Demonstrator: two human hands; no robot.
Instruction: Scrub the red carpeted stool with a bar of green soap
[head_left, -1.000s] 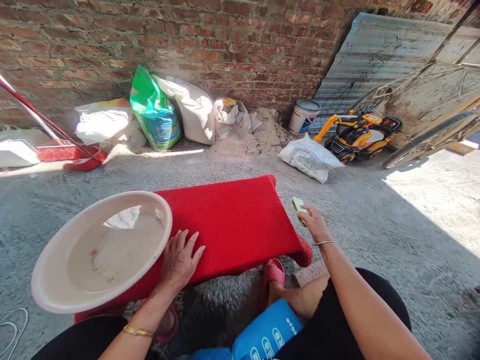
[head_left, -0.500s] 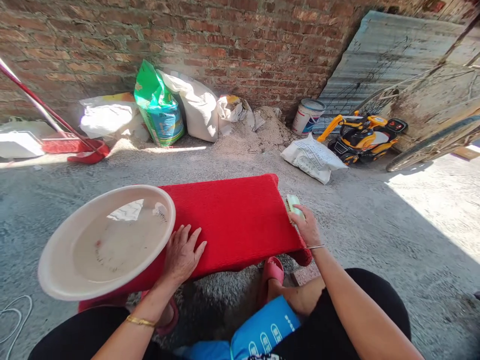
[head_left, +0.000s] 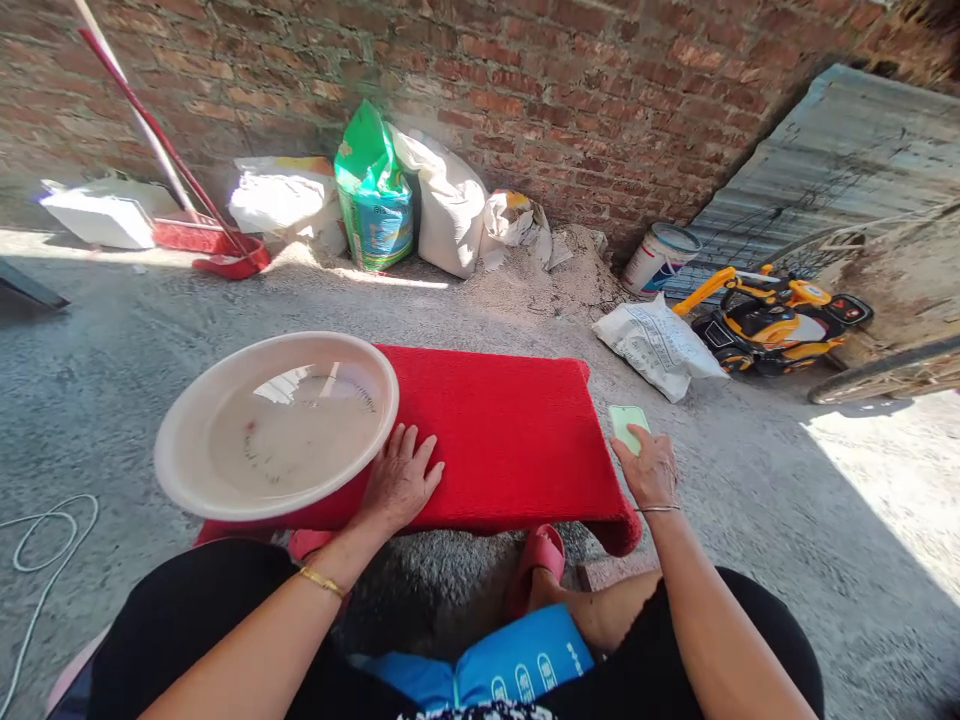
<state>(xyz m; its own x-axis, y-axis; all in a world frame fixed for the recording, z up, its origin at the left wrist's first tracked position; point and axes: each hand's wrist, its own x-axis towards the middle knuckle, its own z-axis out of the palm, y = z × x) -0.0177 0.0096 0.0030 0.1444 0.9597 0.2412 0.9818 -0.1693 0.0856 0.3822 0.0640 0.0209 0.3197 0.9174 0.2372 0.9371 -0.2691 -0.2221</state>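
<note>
A red, towel-like cloth (head_left: 499,435) covers a low bench in front of me. On its left part stands a wide white basin (head_left: 184,480) of slightly cloudy water. My left hand (head_left: 403,478) lies flat on the cloth beside the basin's rim, fingers spread. Past the right end of the bench, my right hand (head_left: 651,468) grips a pale green scrub brush (head_left: 627,422) by its flat back. The bristle side is turned from view now.
Against the brick wall stand a green bag (head_left: 375,215), a white sack (head_left: 450,215), a sand heap (head_left: 559,280) and a paint bucket (head_left: 660,258). A white bag (head_left: 660,345) lies before a toy excavator (head_left: 780,320). A red dustpan (head_left: 236,262) is far left; a cable (head_left: 56,515) lies nearer.
The view has shifted, so the scene sits further right. The brush has turned in my right hand, showing its flat back instead of its bristled edge. My left hand stays on the cloth.
</note>
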